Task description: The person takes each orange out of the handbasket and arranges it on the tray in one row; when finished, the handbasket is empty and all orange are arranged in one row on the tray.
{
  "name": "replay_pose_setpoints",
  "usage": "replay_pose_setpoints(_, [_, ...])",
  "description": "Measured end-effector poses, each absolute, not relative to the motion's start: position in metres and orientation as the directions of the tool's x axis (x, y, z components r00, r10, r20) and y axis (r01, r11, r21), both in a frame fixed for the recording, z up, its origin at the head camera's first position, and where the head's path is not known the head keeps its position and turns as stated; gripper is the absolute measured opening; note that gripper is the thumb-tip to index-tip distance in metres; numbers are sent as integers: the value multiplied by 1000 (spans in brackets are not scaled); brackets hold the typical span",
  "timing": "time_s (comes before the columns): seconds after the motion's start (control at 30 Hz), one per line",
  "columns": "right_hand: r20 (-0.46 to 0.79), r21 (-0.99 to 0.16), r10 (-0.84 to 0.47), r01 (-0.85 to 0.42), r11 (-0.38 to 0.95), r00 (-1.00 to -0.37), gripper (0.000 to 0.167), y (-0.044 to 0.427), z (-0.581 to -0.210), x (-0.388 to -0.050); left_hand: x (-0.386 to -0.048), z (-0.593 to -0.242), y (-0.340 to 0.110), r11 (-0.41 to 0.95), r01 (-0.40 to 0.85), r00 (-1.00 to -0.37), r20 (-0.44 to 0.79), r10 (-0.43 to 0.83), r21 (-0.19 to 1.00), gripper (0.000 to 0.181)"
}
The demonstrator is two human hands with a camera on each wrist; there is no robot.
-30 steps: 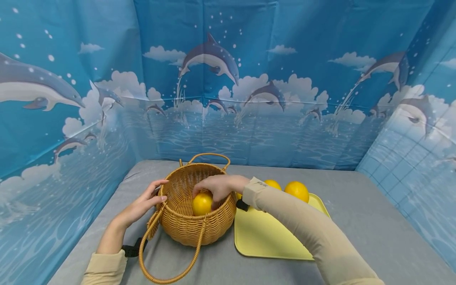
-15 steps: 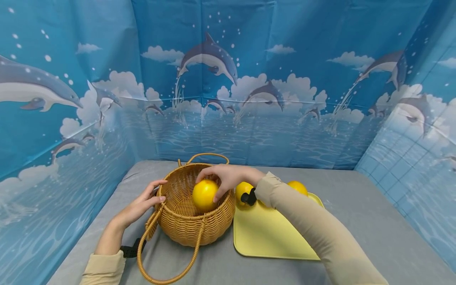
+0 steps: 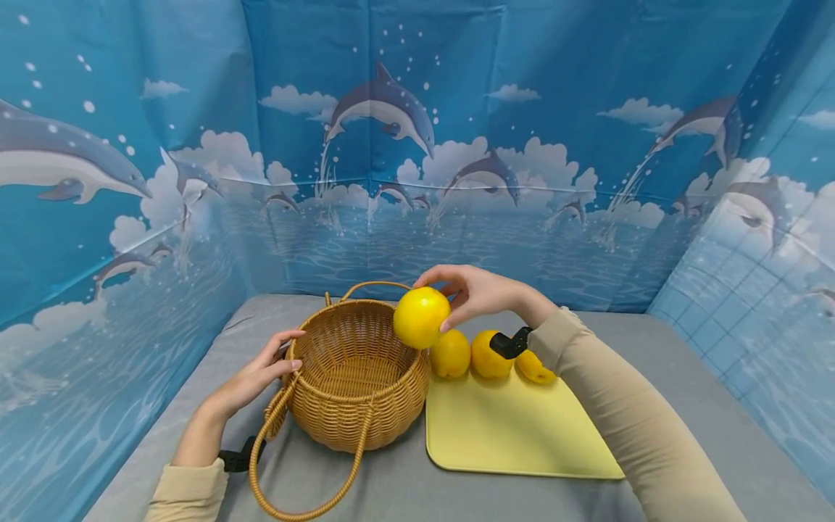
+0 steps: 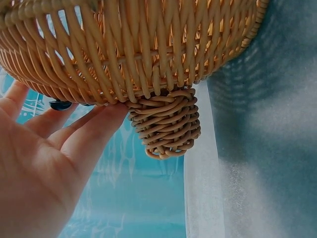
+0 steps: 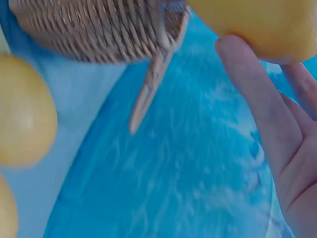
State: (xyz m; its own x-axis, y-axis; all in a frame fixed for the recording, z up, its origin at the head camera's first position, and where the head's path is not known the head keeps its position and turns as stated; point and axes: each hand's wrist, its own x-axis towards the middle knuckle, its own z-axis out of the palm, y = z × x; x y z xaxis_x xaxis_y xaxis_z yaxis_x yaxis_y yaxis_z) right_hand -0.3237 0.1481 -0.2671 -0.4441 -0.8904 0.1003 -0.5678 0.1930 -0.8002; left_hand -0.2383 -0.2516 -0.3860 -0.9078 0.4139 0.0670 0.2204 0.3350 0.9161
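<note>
My right hand [image 3: 479, 293] holds a round yellow fruit [image 3: 420, 317] by thumb and fingertips, above the right rim of a wicker basket [image 3: 359, 420]. In the right wrist view, the fruit [image 5: 267, 27] sits at the top, with a finger against its underside. My left hand [image 3: 251, 377] rests at the basket's left rim, its fingers extended. The left wrist view shows those fingers [image 4: 94, 136] fairly straight, touching the outside of the basket [image 4: 143, 49]. Inside the basket, its woven bottom is visible in the head view.
Several more yellow fruits [image 3: 450, 355] lie along the back of a yellow tray [image 3: 515, 435], right of the basket. One basket handle [image 3: 355, 471] hangs down toward the front. A dolphin-printed curtain [image 3: 417, 239] surrounds the grey table [image 3: 391, 493].
My right hand has lifted the fruit from inside the basket, up and right over the rim. The fruits on the tray are less covered by the arm. My left hand stays put.
</note>
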Motion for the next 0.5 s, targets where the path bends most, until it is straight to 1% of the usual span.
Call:
replay_pose_setpoints(0.27, [42,-833,-811,-468,294,-584,66,213,-256,-314,-239,-386,-251,343,216,-909,60,413,914,54])
replay_pose_setpoints(0.37, [39,-824,-780,-462,329,-624,64,240,-260,-312,-239,-385,-251,345,218,-908,60,414,913,54])
replay_pose_setpoints(0.5, [39,-809,-748,-460,366,-663,63,276,-269,-311,-238,-385,-252,347,217,-908,58,415,912,54])
